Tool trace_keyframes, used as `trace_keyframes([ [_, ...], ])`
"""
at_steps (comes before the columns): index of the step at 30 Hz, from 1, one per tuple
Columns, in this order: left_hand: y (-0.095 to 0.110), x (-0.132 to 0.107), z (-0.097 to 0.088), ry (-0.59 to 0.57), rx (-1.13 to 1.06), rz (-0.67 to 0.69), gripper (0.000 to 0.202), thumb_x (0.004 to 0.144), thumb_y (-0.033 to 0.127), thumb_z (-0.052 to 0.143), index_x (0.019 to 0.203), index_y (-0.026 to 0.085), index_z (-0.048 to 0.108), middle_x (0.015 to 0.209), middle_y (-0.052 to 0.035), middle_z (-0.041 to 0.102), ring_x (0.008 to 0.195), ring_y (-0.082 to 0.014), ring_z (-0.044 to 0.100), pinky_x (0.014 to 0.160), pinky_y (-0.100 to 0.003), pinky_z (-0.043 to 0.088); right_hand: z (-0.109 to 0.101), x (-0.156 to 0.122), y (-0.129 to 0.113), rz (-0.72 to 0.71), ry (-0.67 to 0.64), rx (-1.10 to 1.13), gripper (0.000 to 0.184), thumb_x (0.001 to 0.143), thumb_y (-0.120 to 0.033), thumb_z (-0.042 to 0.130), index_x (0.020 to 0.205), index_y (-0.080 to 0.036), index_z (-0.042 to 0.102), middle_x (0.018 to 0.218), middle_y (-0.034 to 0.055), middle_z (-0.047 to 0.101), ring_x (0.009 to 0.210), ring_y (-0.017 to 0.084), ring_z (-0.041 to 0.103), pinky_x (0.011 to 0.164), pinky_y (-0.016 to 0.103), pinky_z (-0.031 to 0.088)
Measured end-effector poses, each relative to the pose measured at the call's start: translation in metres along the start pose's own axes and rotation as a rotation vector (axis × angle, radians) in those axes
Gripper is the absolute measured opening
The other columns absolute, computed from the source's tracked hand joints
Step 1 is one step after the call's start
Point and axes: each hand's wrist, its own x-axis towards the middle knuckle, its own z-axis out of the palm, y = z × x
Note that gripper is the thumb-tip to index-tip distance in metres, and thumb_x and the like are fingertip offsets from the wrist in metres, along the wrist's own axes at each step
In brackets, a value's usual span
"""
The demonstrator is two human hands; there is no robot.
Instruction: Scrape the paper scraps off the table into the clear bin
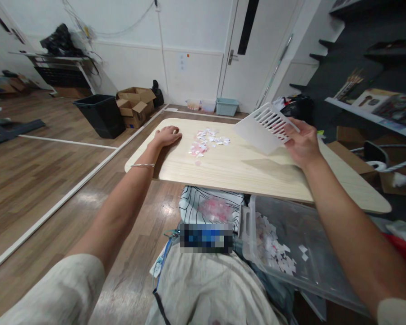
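Observation:
My left hand (pixel 168 135) rests on the left end of the pale wooden table (pixel 223 174), fingers loosely bent and nothing visible in them. Above the table's right side, my right hand (pixel 302 141) is closed on the slotted edge of a thin white slotted plastic panel (pixel 262 131). The panel is tilted, its solid part pointing down and left, and casts a shadow on the tabletop. Between my hands lie scattered white paper scraps (pixel 219 141) and pinkish scraps (pixel 198 149), apart from both hands.
Below the table's near edge, a clear plastic bin (pixel 253 253) holds more paper scraps. Striped cloth (pixel 192 207) with pink bits on it lies beside the bin. A black trash bin (pixel 101 115) and cardboard boxes (pixel 135 101) stand left; a blue-grey basket (pixel 227 107) sits behind the table.

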Motion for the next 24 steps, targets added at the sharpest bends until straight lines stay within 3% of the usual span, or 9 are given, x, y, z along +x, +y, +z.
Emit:
trace_keyframes([
  [4,0.001,-0.001,0.0,0.005,-0.002,-0.007,0.065,0.118,0.053,0.052,0.171,0.033,0.083,0.191,-0.0142,0.072,0.177,-0.0473,0.062,0.143,-0.071,0.05,0.031,-0.009,-0.028,-0.027,-0.136,-0.091,0.065,0.069,-0.08,0.121,0.1,-0.03,0.096,0.108,0.0102,0.1,0.107,0.034,0.093,0.109,0.054,0.076],
  [6,0.002,-0.002,0.0,0.009,-0.01,-0.014,0.065,0.117,0.054,0.053,0.172,0.034,0.083,0.19,-0.0135,0.074,0.176,-0.0475,0.063,0.143,-0.071,0.05,0.047,-0.015,-0.039,-0.003,-0.277,-0.176,0.063,0.067,-0.079,0.122,0.097,-0.029,0.099,0.104,0.0105,0.099,0.103,0.036,0.095,0.108,0.055,0.079],
  [10,0.004,-0.004,-0.001,0.001,-0.014,-0.022,0.067,0.118,0.054,0.052,0.174,0.033,0.082,0.192,-0.0131,0.072,0.177,-0.0462,0.062,0.145,-0.071,0.049,0.063,-0.022,-0.057,0.009,-0.508,-0.304,0.053,0.076,-0.073,0.118,0.096,-0.028,0.102,0.101,0.0114,0.099,0.106,0.038,0.096,0.105,0.052,0.081],
  [15,0.003,-0.002,-0.001,-0.008,-0.022,-0.011,0.065,0.118,0.054,0.053,0.172,0.034,0.083,0.193,-0.0118,0.072,0.18,-0.0467,0.059,0.144,-0.069,0.05,0.068,-0.022,-0.086,-0.07,-0.694,-0.525,0.03,0.093,-0.046,0.099,0.115,-0.025,0.102,0.118,0.0097,0.1,0.112,0.033,0.095,0.109,0.046,0.077],
  [18,0.001,0.0,0.0,-0.001,-0.024,-0.011,0.066,0.117,0.055,0.055,0.173,0.035,0.083,0.191,-0.0115,0.073,0.179,-0.0479,0.06,0.144,-0.071,0.051,0.078,-0.021,-0.103,-0.158,-0.828,-0.709,0.04,0.093,-0.027,0.084,0.128,-0.024,0.103,0.124,0.009,0.101,0.112,0.031,0.093,0.105,0.04,0.073],
  [24,-0.001,0.001,0.002,-0.002,-0.027,-0.005,0.066,0.118,0.055,0.053,0.173,0.034,0.082,0.193,-0.0122,0.071,0.181,-0.0465,0.059,0.147,-0.072,0.048,0.108,-0.022,-0.115,-0.387,-0.761,-0.825,0.051,0.098,-0.016,0.071,0.137,-0.02,0.103,0.112,0.0085,0.1,0.091,0.025,0.085,0.088,0.035,0.061],
])
